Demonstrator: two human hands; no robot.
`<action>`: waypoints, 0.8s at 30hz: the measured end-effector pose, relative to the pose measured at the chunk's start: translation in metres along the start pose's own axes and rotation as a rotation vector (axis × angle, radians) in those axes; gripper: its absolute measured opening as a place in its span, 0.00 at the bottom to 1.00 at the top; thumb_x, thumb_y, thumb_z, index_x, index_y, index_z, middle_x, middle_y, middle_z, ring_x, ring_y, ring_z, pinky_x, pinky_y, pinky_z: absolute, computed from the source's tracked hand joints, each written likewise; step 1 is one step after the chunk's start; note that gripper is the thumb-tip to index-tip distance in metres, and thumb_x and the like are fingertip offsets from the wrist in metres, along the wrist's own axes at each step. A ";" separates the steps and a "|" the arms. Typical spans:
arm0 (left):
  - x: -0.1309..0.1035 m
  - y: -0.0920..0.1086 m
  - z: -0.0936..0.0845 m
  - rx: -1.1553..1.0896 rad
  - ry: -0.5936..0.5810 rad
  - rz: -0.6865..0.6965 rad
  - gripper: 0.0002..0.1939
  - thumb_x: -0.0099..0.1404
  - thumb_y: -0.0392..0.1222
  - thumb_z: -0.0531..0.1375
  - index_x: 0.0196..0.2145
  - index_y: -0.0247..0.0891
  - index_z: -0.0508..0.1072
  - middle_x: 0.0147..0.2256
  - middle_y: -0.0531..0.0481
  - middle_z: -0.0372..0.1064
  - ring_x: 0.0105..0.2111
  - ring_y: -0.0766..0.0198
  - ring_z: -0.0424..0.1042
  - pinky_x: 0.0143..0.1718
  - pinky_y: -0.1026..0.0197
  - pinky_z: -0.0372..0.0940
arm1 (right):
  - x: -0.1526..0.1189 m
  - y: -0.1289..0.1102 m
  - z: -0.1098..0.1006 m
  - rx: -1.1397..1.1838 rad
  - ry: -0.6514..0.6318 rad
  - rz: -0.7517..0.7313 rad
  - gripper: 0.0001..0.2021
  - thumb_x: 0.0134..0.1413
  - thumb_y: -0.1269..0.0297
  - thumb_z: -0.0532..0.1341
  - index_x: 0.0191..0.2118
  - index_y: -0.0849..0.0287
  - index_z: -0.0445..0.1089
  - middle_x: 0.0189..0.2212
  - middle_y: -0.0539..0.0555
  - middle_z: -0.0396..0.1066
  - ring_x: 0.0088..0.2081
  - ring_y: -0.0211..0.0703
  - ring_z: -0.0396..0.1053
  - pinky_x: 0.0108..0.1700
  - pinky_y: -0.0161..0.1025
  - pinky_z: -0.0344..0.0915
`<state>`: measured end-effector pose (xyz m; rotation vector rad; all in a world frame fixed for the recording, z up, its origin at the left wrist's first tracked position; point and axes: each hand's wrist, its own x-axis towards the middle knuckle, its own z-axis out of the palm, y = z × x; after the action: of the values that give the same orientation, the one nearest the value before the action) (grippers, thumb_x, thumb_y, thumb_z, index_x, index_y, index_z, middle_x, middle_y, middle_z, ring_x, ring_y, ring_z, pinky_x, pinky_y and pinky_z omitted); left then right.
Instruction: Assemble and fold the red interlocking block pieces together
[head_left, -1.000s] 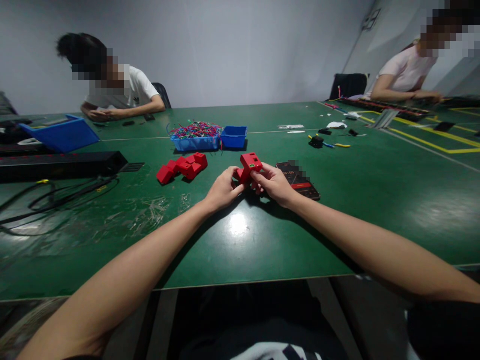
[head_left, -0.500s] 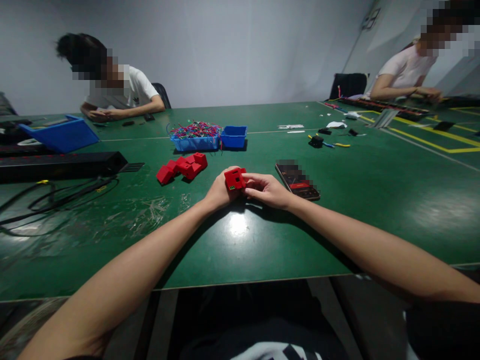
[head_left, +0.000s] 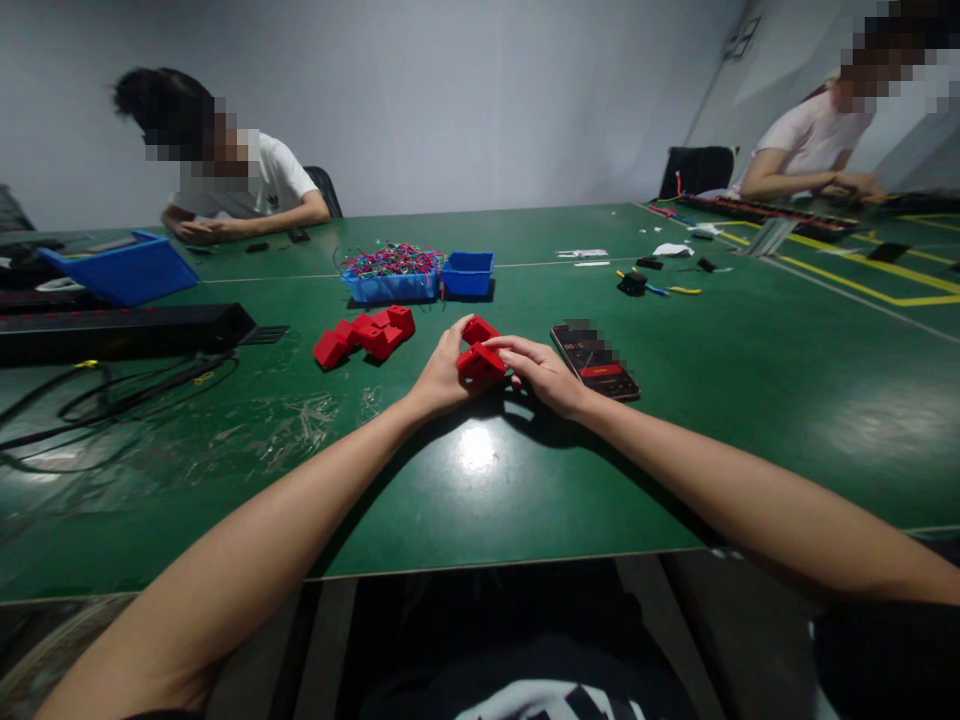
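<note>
Over the middle of the green table (head_left: 480, 510), my left hand (head_left: 442, 372) grips a small red plastic box (head_left: 480, 364) between thumb and fingers. The box is tilted, with a gap between its upper and lower red parts; whether these are two separate pieces I cannot tell. From the right, my right hand (head_left: 546, 375) holds the box's near right edge with its fingertips, and its thumb is partly hidden. Left of my hands lies a cluster of several similar red boxes (head_left: 367, 335). Beside my right hand is a phone (head_left: 600, 375) with a lit screen.
Beyond my hands stand a blue bin (head_left: 390, 288) heaped with coloured wires and a second blue bin (head_left: 469, 275). A long black case (head_left: 120, 333) and black cables (head_left: 142, 390) lie at left. Black parts (head_left: 632, 283) sit at right. Two people work across the table.
The red box has been turned in my hands: its face with small cut-outs and green contacts no longer shows, and a gap does. My right fingers have shifted slightly along it.
</note>
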<state>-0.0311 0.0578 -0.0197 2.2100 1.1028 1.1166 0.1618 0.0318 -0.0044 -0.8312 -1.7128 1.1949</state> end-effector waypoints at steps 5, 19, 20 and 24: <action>-0.001 -0.002 0.000 0.037 -0.045 0.102 0.54 0.49 0.48 0.69 0.67 0.33 0.46 0.63 0.32 0.53 0.64 0.45 0.57 0.65 0.44 0.54 | 0.002 -0.001 0.003 0.018 0.055 -0.097 0.20 0.57 0.56 0.61 0.54 0.57 0.67 0.35 0.51 0.73 0.35 0.39 0.70 0.38 0.36 0.66; -0.005 0.012 -0.002 0.177 -0.058 0.296 0.49 0.58 0.38 0.61 0.69 0.37 0.36 0.66 0.31 0.45 0.66 0.45 0.52 0.61 0.44 0.60 | 0.008 0.007 -0.001 0.152 0.122 0.073 0.27 0.52 0.61 0.64 0.56 0.57 0.58 0.24 0.44 0.66 0.21 0.32 0.61 0.22 0.31 0.60; -0.005 0.012 -0.001 0.184 -0.049 0.286 0.49 0.58 0.39 0.61 0.69 0.37 0.36 0.67 0.31 0.45 0.66 0.45 0.53 0.61 0.44 0.60 | 0.009 0.006 -0.001 0.163 0.124 0.078 0.27 0.51 0.61 0.65 0.56 0.57 0.58 0.24 0.44 0.66 0.21 0.32 0.61 0.22 0.31 0.60; -0.005 0.008 0.001 0.176 -0.003 0.110 0.47 0.58 0.42 0.63 0.68 0.34 0.43 0.65 0.28 0.49 0.51 0.50 0.72 0.54 0.46 0.67 | 0.010 0.008 -0.002 0.210 0.140 0.097 0.28 0.50 0.62 0.65 0.57 0.56 0.58 0.26 0.44 0.68 0.21 0.31 0.61 0.22 0.31 0.60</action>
<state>-0.0281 0.0490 -0.0171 2.4334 1.1298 1.0978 0.1603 0.0443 -0.0089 -0.8549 -1.4211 1.3242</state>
